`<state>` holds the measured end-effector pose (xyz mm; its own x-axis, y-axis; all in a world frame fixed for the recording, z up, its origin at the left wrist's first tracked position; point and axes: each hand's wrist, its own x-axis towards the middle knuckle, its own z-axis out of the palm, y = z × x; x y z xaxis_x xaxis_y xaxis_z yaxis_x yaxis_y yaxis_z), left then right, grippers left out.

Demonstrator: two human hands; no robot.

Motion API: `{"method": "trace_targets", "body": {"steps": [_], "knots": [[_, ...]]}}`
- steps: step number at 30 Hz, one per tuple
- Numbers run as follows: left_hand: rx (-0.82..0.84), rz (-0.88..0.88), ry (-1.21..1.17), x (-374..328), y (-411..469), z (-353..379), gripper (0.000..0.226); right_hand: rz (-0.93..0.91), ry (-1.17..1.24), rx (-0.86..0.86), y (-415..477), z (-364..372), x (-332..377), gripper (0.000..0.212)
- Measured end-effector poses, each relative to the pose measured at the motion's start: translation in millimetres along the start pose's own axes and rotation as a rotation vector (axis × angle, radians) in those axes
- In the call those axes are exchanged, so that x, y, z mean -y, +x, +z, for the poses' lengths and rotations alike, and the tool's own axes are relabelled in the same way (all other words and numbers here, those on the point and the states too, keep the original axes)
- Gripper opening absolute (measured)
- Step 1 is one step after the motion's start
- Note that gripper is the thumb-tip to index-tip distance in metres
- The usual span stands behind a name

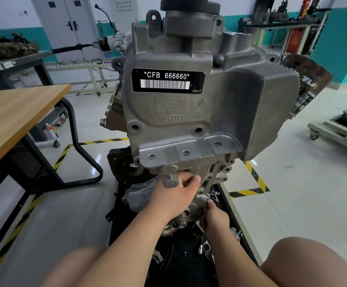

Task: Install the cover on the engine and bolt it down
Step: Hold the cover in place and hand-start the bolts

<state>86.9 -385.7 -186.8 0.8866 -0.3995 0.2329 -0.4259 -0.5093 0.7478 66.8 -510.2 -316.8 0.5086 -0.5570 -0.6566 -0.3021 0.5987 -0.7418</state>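
A large grey cast-metal cover [189, 104] with a black "CFB 666660" barcode label stands upright against the engine [216, 172] in front of me. Several empty bolt holes show along its lower flange. My left hand [174, 191] grips the cover's lower edge, fingers curled around a square lug there. My right hand [216, 218] reaches lower down at the engine's side, fingertips pinched close to the metal; what they hold is hidden. Small loose metal parts [204, 248] lie on the dark stand below.
A wooden-topped desk [13, 117] with black tube legs stands close on the left. Yellow-black floor tape [251, 189] marks the bay around the engine stand. A wheeled trolley [338, 131] sits at right, and shelves with parts stand at the back. My bare knees frame the bottom.
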Motion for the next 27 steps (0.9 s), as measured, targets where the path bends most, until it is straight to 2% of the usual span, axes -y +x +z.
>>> {"method": "trace_targets", "body": {"steps": [6,12,18,23,27], "knots": [[0.019,0.005,0.004,0.8,0.1,-0.4,0.043,-0.105,-0.133,-0.058,8.4,0.0,3.2,0.047],[0.035,-0.024,-0.016,-0.4,-0.1,-0.6,0.044,0.012,-0.009,0.061,3.2,-1.0,2.9,0.026],[0.049,-0.01,-0.015,-0.4,-0.1,-1.2,0.05,-0.025,-0.166,-0.015,8.3,-2.6,5.6,0.041],[0.048,-0.005,-0.018,0.6,0.2,-1.0,0.045,0.006,-0.111,0.063,5.2,-0.1,5.1,0.029],[0.036,0.016,-0.035,0.9,0.4,-0.9,0.045,-0.043,-0.183,0.001,4.3,-0.2,6.1,0.037]]}}
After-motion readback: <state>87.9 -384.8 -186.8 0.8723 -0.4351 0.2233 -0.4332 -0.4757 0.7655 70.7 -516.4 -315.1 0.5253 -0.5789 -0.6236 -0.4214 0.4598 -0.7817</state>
